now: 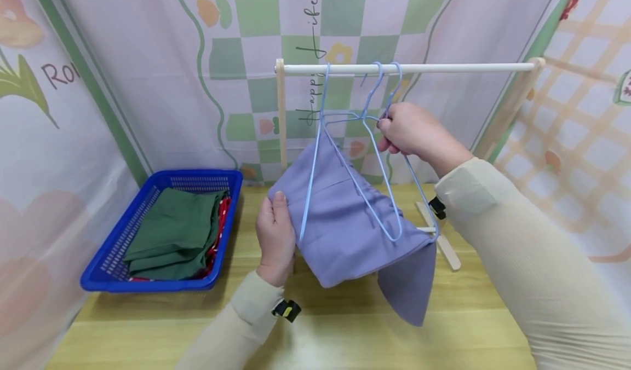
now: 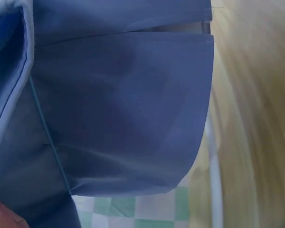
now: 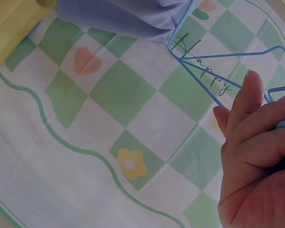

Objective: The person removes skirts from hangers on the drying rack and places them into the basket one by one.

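Note:
A purple garment (image 1: 335, 222) with a gathered edge hangs slanted in the middle of the head view, one flap drooping at its lower right. My left hand (image 1: 277, 238) grips its left edge, thumb in front and the other fingers hidden behind the cloth. Below the white rod, my right hand (image 1: 414, 132) pinches a blue wire hanger (image 1: 416, 178) near its neck. That hanger's right corner meets the garment's right end; the cloth hides much of its lower part. Two more blue hangers, a left one (image 1: 310, 189) and a middle one (image 1: 386, 175), hang in front of the cloth.
The white rod (image 1: 453, 68) spans wooden posts above a wooden table (image 1: 345, 337). At the left stands a blue basket (image 1: 148, 287) holding folded green cloth (image 1: 172, 227) and red cloth with white spots (image 1: 223, 217). A wooden rack foot (image 1: 448, 252) lies at the right.

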A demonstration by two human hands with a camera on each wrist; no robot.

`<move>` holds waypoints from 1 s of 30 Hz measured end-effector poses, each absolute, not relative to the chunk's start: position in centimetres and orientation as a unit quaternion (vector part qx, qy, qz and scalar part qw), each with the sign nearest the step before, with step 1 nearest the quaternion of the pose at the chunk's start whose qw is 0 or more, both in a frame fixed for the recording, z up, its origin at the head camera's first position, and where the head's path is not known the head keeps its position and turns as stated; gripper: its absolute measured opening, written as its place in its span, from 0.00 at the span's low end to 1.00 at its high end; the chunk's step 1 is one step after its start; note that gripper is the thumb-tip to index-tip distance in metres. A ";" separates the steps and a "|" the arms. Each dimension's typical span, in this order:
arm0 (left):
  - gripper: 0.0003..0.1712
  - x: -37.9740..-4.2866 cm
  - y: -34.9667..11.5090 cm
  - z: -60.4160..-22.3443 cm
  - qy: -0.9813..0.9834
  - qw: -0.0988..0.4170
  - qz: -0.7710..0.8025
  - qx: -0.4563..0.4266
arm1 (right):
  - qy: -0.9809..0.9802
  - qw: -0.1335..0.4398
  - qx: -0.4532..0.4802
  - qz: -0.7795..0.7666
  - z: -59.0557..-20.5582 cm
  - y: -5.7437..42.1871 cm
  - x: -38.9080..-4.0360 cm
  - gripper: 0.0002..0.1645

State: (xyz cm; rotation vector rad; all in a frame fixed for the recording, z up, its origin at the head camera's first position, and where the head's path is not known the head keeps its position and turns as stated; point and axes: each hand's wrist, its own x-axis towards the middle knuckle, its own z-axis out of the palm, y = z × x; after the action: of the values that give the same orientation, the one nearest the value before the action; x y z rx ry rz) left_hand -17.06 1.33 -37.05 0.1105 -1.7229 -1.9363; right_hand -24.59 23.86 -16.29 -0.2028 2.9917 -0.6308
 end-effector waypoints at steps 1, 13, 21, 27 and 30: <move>0.23 -17.0 1.2 -36.9 -0.638 0.274 -0.718 0.039 | 0.976 0.039 -0.066 -0.206 -16.3 23.9 -24.6 0.23; 0.22 -16.6 -0.1 -35.0 -0.621 0.306 -0.721 -0.003 | 0.976 0.044 -0.060 -0.204 -16.2 23.8 -24.6 0.23; 0.20 -16.4 -0.9 -34.5 -0.595 0.301 -0.745 0.002 | 0.976 0.044 -0.055 -0.207 -16.2 23.7 -24.6 0.23; 0.21 -16.2 -1.5 -34.6 -0.601 0.301 -0.740 0.013 | 0.975 0.042 -0.056 -0.212 -16.3 23.7 -24.7 0.22; 0.20 -16.2 -1.8 -34.8 -0.598 0.305 -0.740 0.025 | 0.974 0.040 -0.057 -0.215 -16.3 23.7 -24.7 0.21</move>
State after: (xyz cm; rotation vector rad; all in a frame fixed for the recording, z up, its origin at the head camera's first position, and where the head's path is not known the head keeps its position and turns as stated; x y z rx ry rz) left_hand -16.20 -1.82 -34.81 0.0651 -1.5840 -1.9597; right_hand -24.71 23.71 -16.32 -0.1744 2.9850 -0.6580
